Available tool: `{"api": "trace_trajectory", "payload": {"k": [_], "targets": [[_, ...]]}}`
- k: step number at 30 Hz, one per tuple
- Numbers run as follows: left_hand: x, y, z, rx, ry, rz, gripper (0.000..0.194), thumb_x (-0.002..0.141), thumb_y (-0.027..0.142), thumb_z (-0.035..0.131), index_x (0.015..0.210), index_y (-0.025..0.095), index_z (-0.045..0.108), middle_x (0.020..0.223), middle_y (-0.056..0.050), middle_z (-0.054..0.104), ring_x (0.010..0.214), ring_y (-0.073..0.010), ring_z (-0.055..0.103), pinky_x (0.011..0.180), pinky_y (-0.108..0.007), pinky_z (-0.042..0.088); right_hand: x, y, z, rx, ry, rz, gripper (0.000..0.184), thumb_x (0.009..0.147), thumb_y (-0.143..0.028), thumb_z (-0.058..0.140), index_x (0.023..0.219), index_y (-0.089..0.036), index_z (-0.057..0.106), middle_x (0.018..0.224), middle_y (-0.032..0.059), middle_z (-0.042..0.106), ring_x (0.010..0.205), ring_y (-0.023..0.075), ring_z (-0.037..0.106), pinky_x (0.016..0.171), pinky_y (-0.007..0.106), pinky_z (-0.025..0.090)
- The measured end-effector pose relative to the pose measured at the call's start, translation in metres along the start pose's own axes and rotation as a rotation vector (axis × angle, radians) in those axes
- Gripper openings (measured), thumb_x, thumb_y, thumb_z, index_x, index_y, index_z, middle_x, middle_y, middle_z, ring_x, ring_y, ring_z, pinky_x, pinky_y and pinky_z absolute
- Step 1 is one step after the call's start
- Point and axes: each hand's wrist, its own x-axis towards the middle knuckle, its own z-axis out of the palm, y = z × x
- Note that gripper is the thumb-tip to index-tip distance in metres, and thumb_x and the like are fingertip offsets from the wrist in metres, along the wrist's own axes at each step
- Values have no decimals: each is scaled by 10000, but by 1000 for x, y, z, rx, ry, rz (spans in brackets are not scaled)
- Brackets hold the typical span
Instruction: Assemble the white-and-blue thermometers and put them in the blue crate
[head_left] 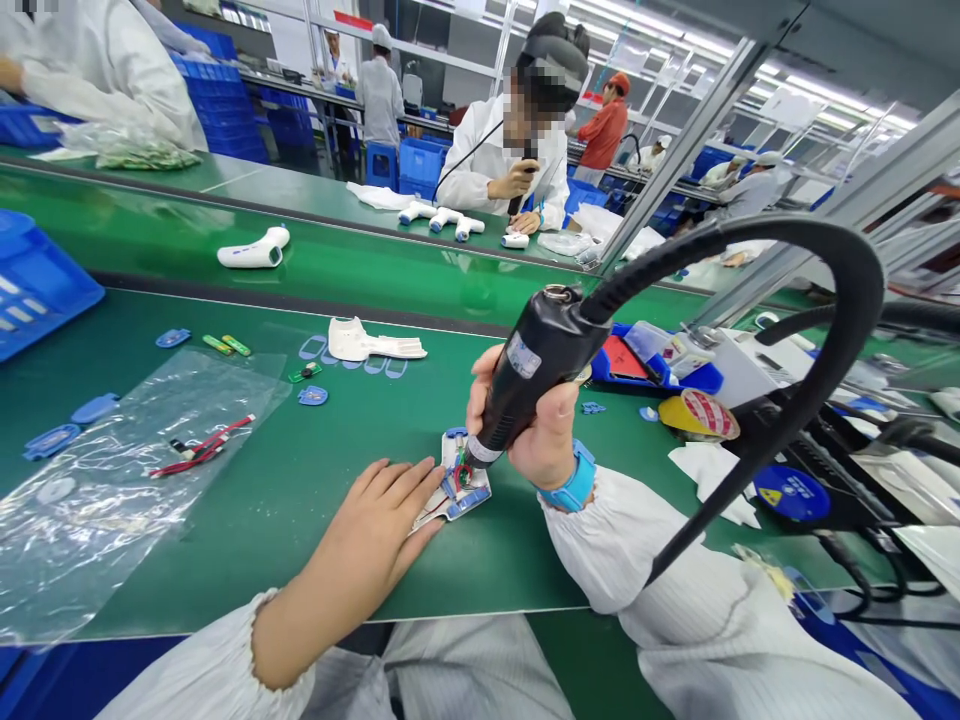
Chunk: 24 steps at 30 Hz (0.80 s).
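My right hand (546, 440), with a blue wristband, is wrapped round a black electric screwdriver (525, 370). Its tip points down into an open white thermometer housing (472, 500), where a green board, coloured wires and blue parts show. A thick black cable arcs from the tool's top to the right. Lying low over the housing's handle end, my left hand (375, 520) holds it against the green table between thumb and stretched fingers. The screwdriver's very tip is hard to make out. Beyond the hands lies a white shell half (367, 342).
Blue cover pieces (313, 396), green batteries (226, 345) and a plastic bag (150, 470) with red wires (210, 448) lie left. A blue tray (697, 378) and yellow tape roll (697, 414) are right. Behind, a finished-looking thermometer (255, 249) lies on the green belt; a co-worker (480, 150) sits opposite.
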Motion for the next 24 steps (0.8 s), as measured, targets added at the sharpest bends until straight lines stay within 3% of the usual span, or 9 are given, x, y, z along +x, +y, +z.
{"api": "trace_trajectory", "payload": {"k": [10, 16, 20, 24], "targets": [[-1, -1, -3, -71, -9, -30, 407, 872, 360, 474, 1244, 194, 485, 1277, -81, 537, 1129, -253, 489, 971, -455, 370, 0, 1, -5, 3, 58, -12, 611, 728, -766, 381, 876, -189, 517, 592, -9, 526, 412, 132, 495, 362, 246, 403], [10, 4, -11, -246, 71, -131, 453, 861, 418, 473, 1246, 180, 466, 1314, -107, 477, 1174, -247, 441, 966, -430, 391, 1, -28, 5, 66, 128, -104, 579, 759, -731, 375, 913, -196, 532, 575, -13, 516, 418, 139, 491, 388, 260, 397], [23, 9, -13, -322, 197, -97, 229, 865, 349, 498, 1021, 231, 618, 1168, -52, 593, 1047, -218, 520, 899, -408, 420, 1, -56, 15, 128, 186, -91, 583, 740, -749, 365, 889, -209, 526, 555, -20, 497, 400, 139, 475, 374, 263, 388], [21, 8, -11, -310, 245, -102, 176, 870, 289, 501, 861, 238, 669, 1023, -24, 661, 925, -198, 558, 837, -398, 429, -2, -58, 17, 152, 155, -107, 589, 727, -751, 391, 891, -204, 532, 547, -17, 502, 386, 146, 474, 358, 269, 382]]}}
